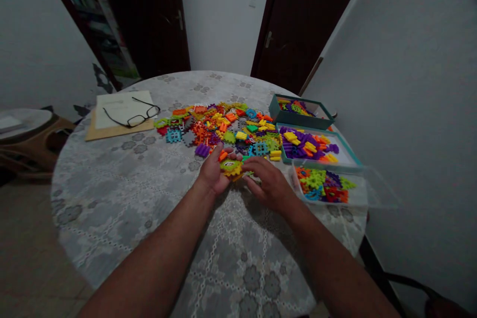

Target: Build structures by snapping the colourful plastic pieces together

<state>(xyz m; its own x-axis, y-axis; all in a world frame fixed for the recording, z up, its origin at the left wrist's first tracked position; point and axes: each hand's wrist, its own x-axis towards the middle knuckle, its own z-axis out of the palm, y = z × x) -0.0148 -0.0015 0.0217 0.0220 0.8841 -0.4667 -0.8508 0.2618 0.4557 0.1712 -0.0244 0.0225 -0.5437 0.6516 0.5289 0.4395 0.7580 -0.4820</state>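
Yellow and green plastic toy clump [231, 167] sits at the near edge of the bright pile of pieces [219, 126] on the tabletop [130, 184]. The left hand [213, 171] cups it; the right hand [269, 185] pinches its right side. Best to hold it still and line slots up straight.

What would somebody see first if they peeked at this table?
The big heap of bright plastic building pieces spread across the middle of the round table. Just in front, the left hand and right hand hold a yellow and green clump of joined pieces. Three boxes of more pieces sit at the right edge.
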